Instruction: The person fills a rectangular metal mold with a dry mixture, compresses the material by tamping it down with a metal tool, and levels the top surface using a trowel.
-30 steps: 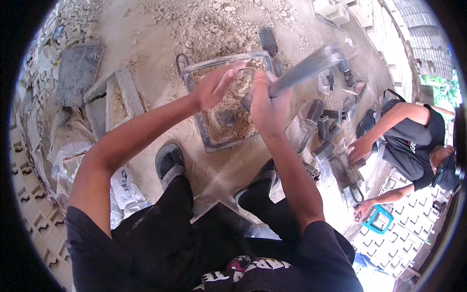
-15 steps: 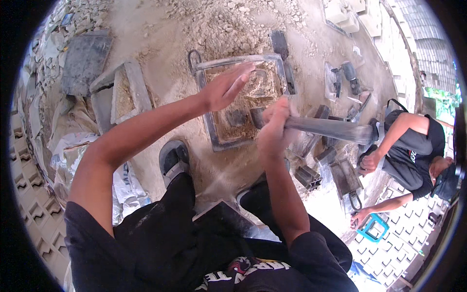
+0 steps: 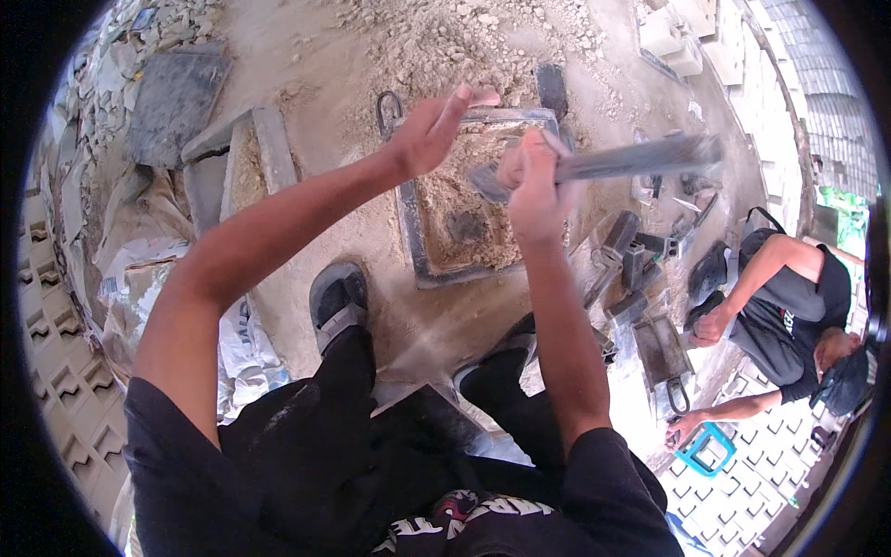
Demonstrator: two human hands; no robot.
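Note:
A square dark-rimmed mould with a wire loop at its far left corner lies on the ground in front of me. Crumbly tan powder fills it, with a dark square patch showing through. My left hand hovers above the far left part of the rim, fingers stretched out and holding nothing. Over the right side of the mould, my right hand grips a long dark bar. Its blurred long end points right; the short end sticks out left over the powder.
Left of the mould stands a grey box frame, with a dark slab beyond. Rubble spreads at the far side. Dark metal blocks lie to the right. A crouching person at right has one hand by a teal frame.
My right hand and the bar have moved away from me, and the bar's long end has swung up. My left hand has shifted slightly farther out. The view has moved a little.

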